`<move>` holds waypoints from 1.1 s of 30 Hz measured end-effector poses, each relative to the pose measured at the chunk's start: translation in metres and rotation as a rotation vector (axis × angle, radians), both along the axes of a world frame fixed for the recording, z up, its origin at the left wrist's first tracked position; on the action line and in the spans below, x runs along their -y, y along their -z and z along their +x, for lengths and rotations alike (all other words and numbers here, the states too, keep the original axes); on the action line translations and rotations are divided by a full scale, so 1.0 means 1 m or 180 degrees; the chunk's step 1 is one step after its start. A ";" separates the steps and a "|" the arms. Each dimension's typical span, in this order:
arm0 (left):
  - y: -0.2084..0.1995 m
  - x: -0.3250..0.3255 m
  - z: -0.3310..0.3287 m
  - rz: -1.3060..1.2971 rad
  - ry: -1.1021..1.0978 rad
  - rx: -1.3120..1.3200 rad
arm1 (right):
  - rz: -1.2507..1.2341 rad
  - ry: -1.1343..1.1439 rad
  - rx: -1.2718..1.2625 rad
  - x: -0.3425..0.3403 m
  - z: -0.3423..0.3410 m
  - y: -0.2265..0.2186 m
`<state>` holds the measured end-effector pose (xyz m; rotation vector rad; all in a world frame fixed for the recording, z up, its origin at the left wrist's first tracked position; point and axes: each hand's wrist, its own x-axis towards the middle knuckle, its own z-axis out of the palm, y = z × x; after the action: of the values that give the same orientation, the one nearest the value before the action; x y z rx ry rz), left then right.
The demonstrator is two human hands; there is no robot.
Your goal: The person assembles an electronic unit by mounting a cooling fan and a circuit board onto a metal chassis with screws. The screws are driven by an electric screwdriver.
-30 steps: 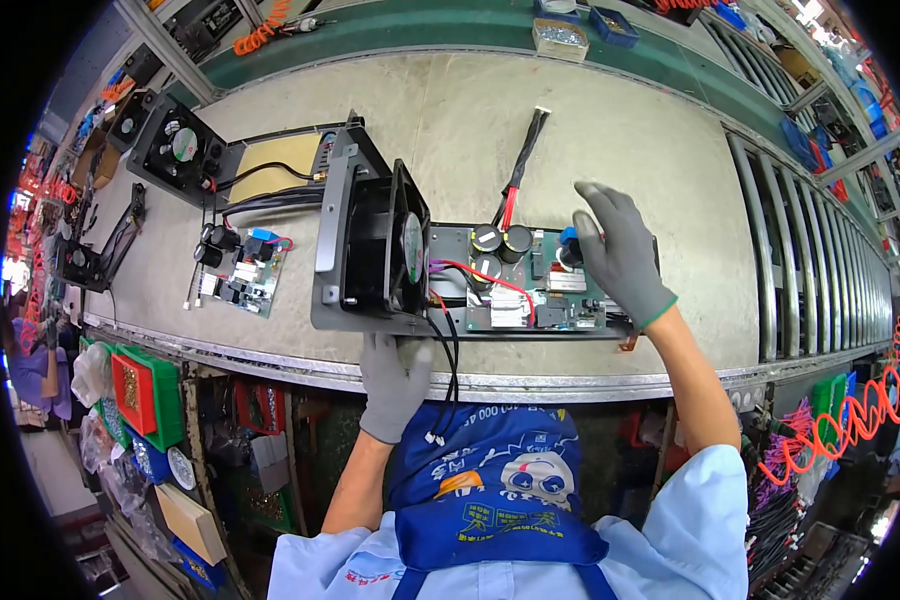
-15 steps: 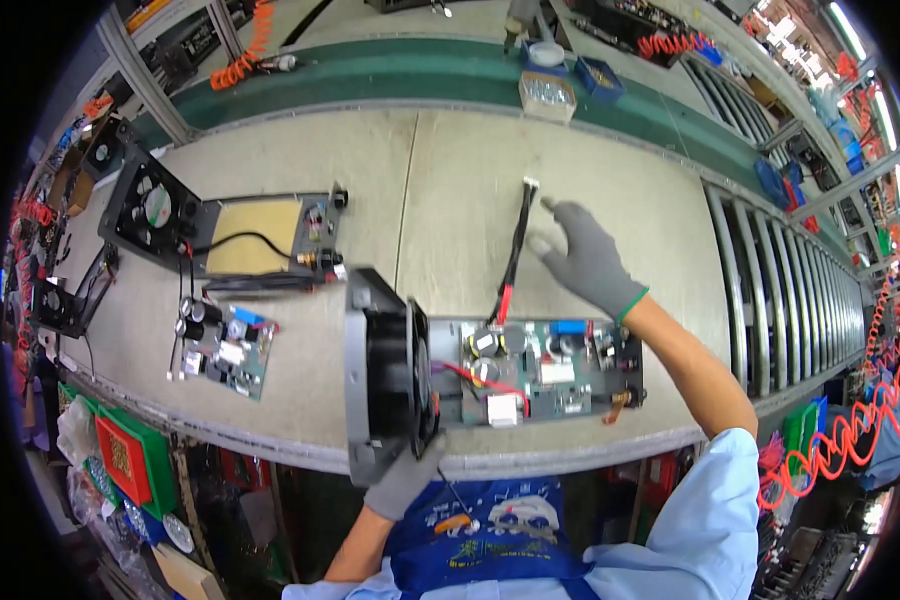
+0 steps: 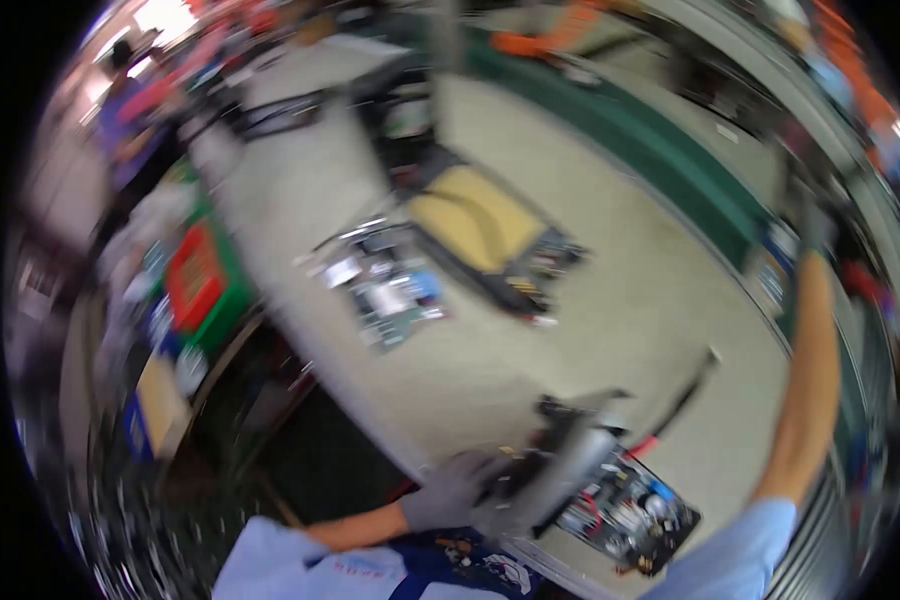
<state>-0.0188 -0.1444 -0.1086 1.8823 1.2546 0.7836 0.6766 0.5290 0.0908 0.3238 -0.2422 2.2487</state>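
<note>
The whole view is smeared by motion. A dark metal chassis (image 3: 560, 470) with an upright fan end stands at the bench's near edge, and a circuit board (image 3: 625, 510) lies in its flat part. My left hand (image 3: 452, 492), in a grey glove, is closed on the fan end's near side, its fingertips partly hidden. A black cable bundle with a red section (image 3: 678, 405) runs from the chassis onto the bench. My right hand (image 3: 818, 225), also gloved, is stretched far out beside a small parts box (image 3: 770, 270); its fingers are too blurred to read.
Another chassis with a yellow sheet (image 3: 475, 220) lies farther back, a loose circuit board (image 3: 390, 290) beside it. Along the far side runs a green belt (image 3: 650, 150). Red and green bins (image 3: 198, 280) hang at the left. A person (image 3: 135, 130) is at the far left.
My view has swung left, so the bench appears turned. My right hand has gone from above the cable bundle to the parts box at the far side. The left hand stays at the fan end.
</note>
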 end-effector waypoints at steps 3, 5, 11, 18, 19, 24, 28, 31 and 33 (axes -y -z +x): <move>-0.024 0.005 0.030 0.0208 -0.0463 -0.0231 | 0.0058 0.2711 0.5519 -0.007 -0.141 0.073; -0.020 0.013 0.036 0.0158 -0.0653 -0.0162 | 0.1119 0.3893 0.6429 0.048 -0.223 0.044; -0.021 0.009 0.017 0.0874 -0.0677 0.0176 | 0.2269 0.3406 0.4828 0.260 -0.253 -0.088; -0.054 0.014 -0.150 0.1781 -0.2667 -0.0433 | 0.2152 0.3685 0.4417 0.550 -0.315 -0.065; -0.057 0.020 -0.183 0.1821 -0.2885 -0.0848 | 0.1774 0.3331 0.4350 0.582 -0.316 -0.056; -0.077 0.085 -0.298 0.1750 -0.3860 -0.2567 | 0.0622 0.2893 0.4160 0.670 -0.305 0.023; -0.082 0.115 -0.361 0.0389 -0.4130 -0.3930 | 0.0447 0.3416 0.4266 0.694 -0.310 0.070; -0.065 0.108 -0.400 -0.0199 -0.4011 -0.3372 | 0.0375 0.3772 0.4980 0.697 -0.337 0.077; -0.037 0.151 -0.471 -0.0437 -0.3020 -0.3936 | 0.0328 0.3385 0.5480 0.688 -0.370 0.065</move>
<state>-0.4895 -0.2951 -0.0717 1.5351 2.9552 -0.2202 0.3063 -0.1588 0.0255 -1.4296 -1.0600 0.8961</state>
